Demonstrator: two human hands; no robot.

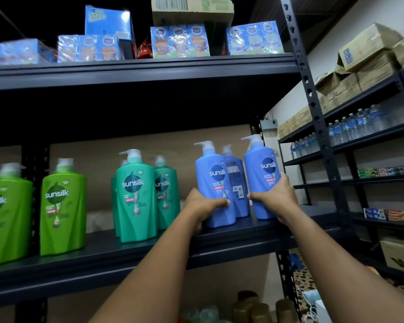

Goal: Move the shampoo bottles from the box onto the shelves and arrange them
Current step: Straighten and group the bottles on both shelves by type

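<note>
Three blue shampoo pump bottles stand at the right end of the dark shelf [149,250]. My left hand [202,206] grips the lower part of the front left blue bottle [214,178]. My right hand [276,199] grips the right blue bottle [261,173] near its base. A third blue bottle [237,183] stands behind and between them with its back label facing me. Teal bottles [135,194] stand in a group to the left. Light green bottles [62,206] stand further left. The box is out of sight.
The shelf above holds blue packets [180,40] and a cardboard carton [191,10]. A steel upright [313,108] bounds the shelf on the right. Beyond it, another rack carries water bottles [359,127], cartons [369,47] and toothpaste boxes [390,215]. Brown jars [254,308] sit below.
</note>
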